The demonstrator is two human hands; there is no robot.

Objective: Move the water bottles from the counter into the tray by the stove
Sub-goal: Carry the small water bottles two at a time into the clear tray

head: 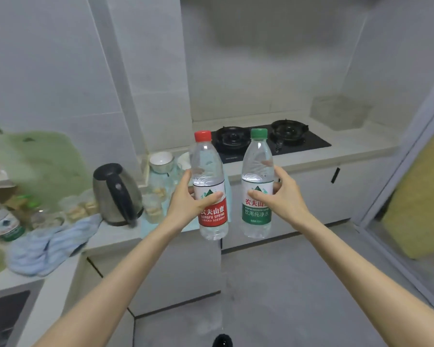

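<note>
Just below the camera, a dark shoe tip (222, 340) shows on the grey floor (298, 284), and two bare forearms reach forward and up from the lower corners.

The left hand (186, 204) grips the red-capped bottle (207, 166). Its thumb lies across the white and red label and its fingers curl round the far side. The right hand (286, 196) grips the green-capped bottle (257, 161) the same way, with the thumb on the label and the fingertips visible through the clear plastic. Both bottles are upright and capped, side by side but apart. They are held in the air in front of the counter corner and rest on nothing.

To the left, the counter (110, 237) carries a crumpled blue cloth (50, 244), a steel kettle (117, 194) with a black handle, and some blurred glass jars. At the far left edge stands another bottle with a green label (4, 226). A white bowl (161, 161) sits further back, near the wall corner.

Beyond the bottles, a black two-burner stove (298, 144) is set into the far counter, above pale cabinet doors. The translucent tray (338, 112) stands to the right of the stove in the corner, well away from both bottles. I cannot tell what it contains. Pale grey tiles cover the walls.
</note>
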